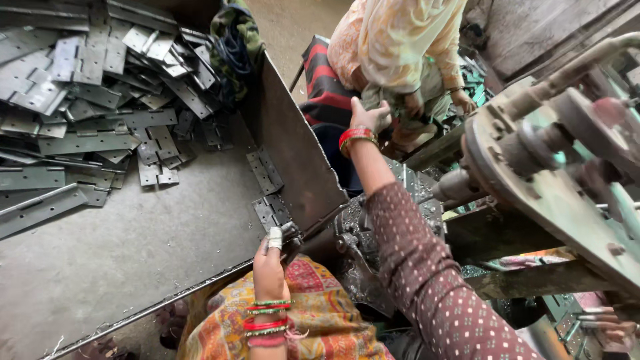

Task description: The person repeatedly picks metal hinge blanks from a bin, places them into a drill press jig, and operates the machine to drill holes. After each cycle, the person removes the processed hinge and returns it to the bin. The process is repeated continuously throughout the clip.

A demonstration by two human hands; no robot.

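l hand pinching grey metal hinge, r hand open, reaching fwd

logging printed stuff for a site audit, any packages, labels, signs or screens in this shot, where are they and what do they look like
None in view: only bare grey metal hinges heaped in a sheet-metal tray, a green-grey machine wheel on the right, and the left hand and right hand.

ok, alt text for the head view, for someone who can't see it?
Looking down, the left hand pinches a small metal hinge at the corner of a steel tray piled with flat hinges, while the right hand reaches forward toward a seated co-worker, beside a green press machine.
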